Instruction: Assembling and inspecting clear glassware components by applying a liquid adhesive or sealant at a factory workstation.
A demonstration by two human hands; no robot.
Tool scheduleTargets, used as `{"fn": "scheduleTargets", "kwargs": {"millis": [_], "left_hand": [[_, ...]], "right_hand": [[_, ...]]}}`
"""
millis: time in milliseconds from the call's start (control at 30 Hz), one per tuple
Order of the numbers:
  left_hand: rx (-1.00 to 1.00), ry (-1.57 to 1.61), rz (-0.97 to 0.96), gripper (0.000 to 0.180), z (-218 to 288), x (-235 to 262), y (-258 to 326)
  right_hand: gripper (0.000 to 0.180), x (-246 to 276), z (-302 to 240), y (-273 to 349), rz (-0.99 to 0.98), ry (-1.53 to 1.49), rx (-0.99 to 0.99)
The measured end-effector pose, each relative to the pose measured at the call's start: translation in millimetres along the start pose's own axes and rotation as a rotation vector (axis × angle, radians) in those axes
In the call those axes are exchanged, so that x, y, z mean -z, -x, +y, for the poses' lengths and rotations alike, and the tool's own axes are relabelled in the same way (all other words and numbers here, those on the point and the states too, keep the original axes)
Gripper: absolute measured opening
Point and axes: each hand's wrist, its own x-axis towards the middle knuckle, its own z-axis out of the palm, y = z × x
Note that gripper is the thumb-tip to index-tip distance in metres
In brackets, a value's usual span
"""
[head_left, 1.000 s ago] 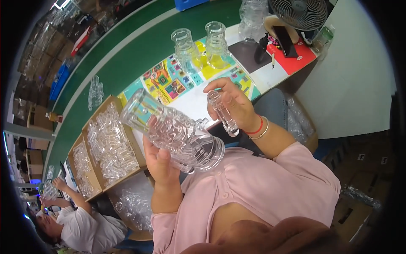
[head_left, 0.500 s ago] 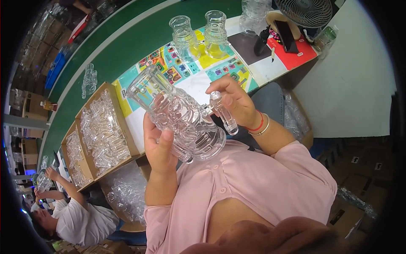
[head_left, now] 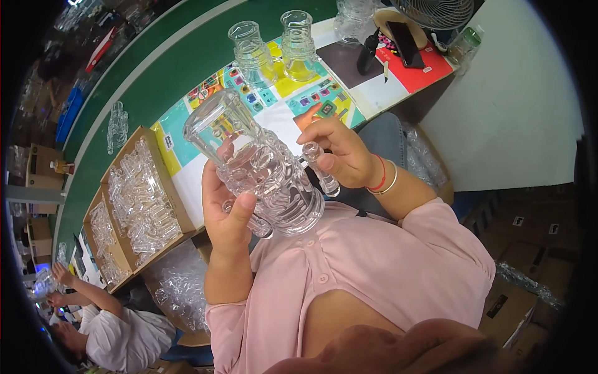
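Tilted in front of my chest is a clear, wide-mouthed vessel with a moulded, ridged body. My left hand grips its left side, thumb in front and fingers behind. By that thumb, a short clear piece sticks out low along the vessel's side. On the opposite side, my right hand pinches a clear arm-shaped piece with rounded ends between thumb and fingers. Its inner side meets the vessel's wall; whether it is fixed there I cannot tell.
Two similar clear vessels stand on the printed table sheet. A divided cardboard box full of small clear pieces lies left. A phone, a fan and a bottle sit at the far right. A co-worker works at left.
The whole view has shifted slightly, so the table things appear a little further left and up. Both hands keep their holds on the vessel and the arm-shaped piece.
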Motion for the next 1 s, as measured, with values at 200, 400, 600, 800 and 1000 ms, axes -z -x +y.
{"fn": "scheduleTargets", "kwargs": {"millis": [200, 400, 600, 800, 1000], "left_hand": [[-0.019, -0.167, -0.047, 0.087, -6.1, 1.2, 15.0], [0.076, -0.226, -0.337, 0.095, -16.5, 22.1, 59.1], [0.107, -0.014, -0.484, 0.106, -6.7, -3.2, 47.5], [-0.108, -0.439, -0.794, 0.091, -48.1, 27.3, 56.5], [-0.099, -0.449, -0.703, 0.072, -17.0, -3.4, 68.1]], "right_hand": [[0.072, -0.4, 0.7, -19.6, 0.086, -0.365, 0.049], [0.064, -34.0, 13.0, 7.2, -0.301, -0.165, -0.004], [0.071, -39.6, 0.4, 17.6, -0.395, -0.134, -0.02], [0.063, -40.8, -25.2, 21.3, -0.719, -0.191, 0.193], [0.056, -39.3, -31.1, 40.3, -0.608, -0.095, 0.17]]}}
